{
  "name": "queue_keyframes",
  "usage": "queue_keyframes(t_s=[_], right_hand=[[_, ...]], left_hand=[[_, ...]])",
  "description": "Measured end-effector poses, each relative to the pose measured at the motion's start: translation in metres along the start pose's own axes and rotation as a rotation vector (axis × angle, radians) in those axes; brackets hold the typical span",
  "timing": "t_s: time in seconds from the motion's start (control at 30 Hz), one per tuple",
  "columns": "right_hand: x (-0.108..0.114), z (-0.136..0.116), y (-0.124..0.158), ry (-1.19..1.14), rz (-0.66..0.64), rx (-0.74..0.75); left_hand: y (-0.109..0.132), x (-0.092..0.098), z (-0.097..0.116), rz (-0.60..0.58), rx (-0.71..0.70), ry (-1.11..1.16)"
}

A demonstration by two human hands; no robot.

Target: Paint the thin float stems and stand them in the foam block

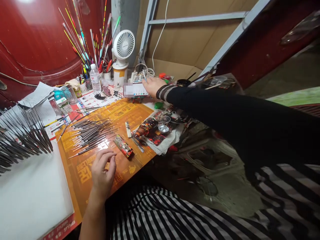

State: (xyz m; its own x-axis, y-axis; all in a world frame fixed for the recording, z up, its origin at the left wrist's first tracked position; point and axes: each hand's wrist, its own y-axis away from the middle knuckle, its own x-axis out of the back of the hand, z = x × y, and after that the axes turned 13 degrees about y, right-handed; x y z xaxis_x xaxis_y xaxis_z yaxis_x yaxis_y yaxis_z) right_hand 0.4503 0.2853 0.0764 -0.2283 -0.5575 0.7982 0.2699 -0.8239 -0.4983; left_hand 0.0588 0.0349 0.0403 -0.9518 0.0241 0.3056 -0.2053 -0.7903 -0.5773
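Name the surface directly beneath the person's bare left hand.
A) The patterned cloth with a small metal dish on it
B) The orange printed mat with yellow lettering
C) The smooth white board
B. The left hand is over the orange printed mat, its yellow lettering showing around the hand, while the white board lies off to one side.
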Motion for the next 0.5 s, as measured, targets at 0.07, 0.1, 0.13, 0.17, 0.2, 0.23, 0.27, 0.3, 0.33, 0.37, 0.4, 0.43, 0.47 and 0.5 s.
queue_keyframes(t_s=[0.07, 0.1, 0.13, 0.17, 0.2, 0.23, 0.27, 0.3, 0.33, 0.37, 0.4, 0.43, 0.47, 0.5], right_hand=[[0.019, -0.004, 0.004, 0.006, -0.035, 0.002], [0.033, -0.009, 0.009, 0.001, -0.041, 0.005], [0.050, -0.016, 0.016, -0.029, -0.042, -0.011], [0.068, -0.025, 0.027, -0.081, -0.018, -0.032], [0.086, -0.037, 0.041, -0.149, 0.027, -0.053], [0.104, -0.051, 0.059, -0.228, 0.082, -0.062], [0.121, -0.066, 0.079, -0.313, 0.149, -0.060], [0.134, -0.082, 0.101, -0.400, 0.226, -0.048], [0.144, -0.098, 0.123, -0.485, 0.283, -0.040], [0.151, -0.113, 0.145, -0.549, 0.326, -0.040], [0.154, -0.126, 0.165, -0.606, 0.367, -0.035], [0.154, -0.137, 0.182, -0.659, 0.390, -0.008], [0.153, -0.144, 0.196, -0.712, 0.386, 0.018], [0.151, -0.148, 0.205, -0.745, 0.389, 0.007]], left_hand=[[0.000, 0.001, -0.011, 0.024, 0.009, -0.161], [0.000, 0.002, -0.017, 0.026, 0.015, -0.263], [0.000, 0.003, -0.023, 0.017, 0.030, -0.371], [0.000, 0.004, -0.027, 0.001, 0.053, -0.476], [-0.001, 0.005, -0.031, -0.016, 0.087, -0.572], [-0.001, 0.006, -0.034, -0.031, 0.129, -0.658], [-0.002, 0.007, -0.036, -0.041, 0.177, -0.735], [-0.003, 0.009, -0.037, -0.044, 0.226, -0.805], [-0.004, 0.011, -0.037, -0.041, 0.275, -0.872], [-0.005, 0.012, -0.038, -0.034, 0.321, -0.932], [-0.006, 0.014, -0.038, -0.030, 0.361, -0.984], [-0.007, 0.016, -0.039, -0.030, 0.396, -1.028], [-0.008, 0.017, -0.040, -0.038, 0.425, -1.063], [-0.009, 0.019, -0.040, -0.052, 0.448, -1.090]])
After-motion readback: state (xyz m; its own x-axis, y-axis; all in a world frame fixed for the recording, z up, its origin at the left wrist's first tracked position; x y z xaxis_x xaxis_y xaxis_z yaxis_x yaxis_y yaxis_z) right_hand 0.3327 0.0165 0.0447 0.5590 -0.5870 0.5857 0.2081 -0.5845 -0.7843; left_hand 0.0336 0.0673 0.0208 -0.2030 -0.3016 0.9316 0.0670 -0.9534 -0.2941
